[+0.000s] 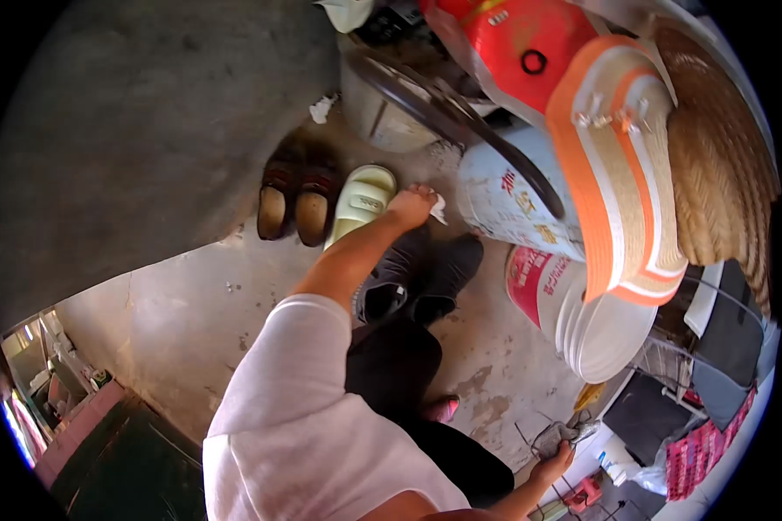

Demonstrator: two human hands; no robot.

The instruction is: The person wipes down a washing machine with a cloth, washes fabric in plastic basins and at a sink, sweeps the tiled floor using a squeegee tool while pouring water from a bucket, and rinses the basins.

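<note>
My left hand reaches down to the floor, its fingers closed on a crumpled white piece of tissue. Beside it are a pair of pale green slides and a pair of black shoes; my forearm partly covers them. Left of the slides stands a pair of dark brown shoes with tan insoles. Low on the right, my right hand has its fingers around a crumpled grey cloth. Part of that cloth is hidden by the hand.
A pale blue bucket and a red-and-white bucket stand at right, below an orange-striped hat and a woven straw hat. Another white scrap lies by a grey container. A wire rack stands at lower right.
</note>
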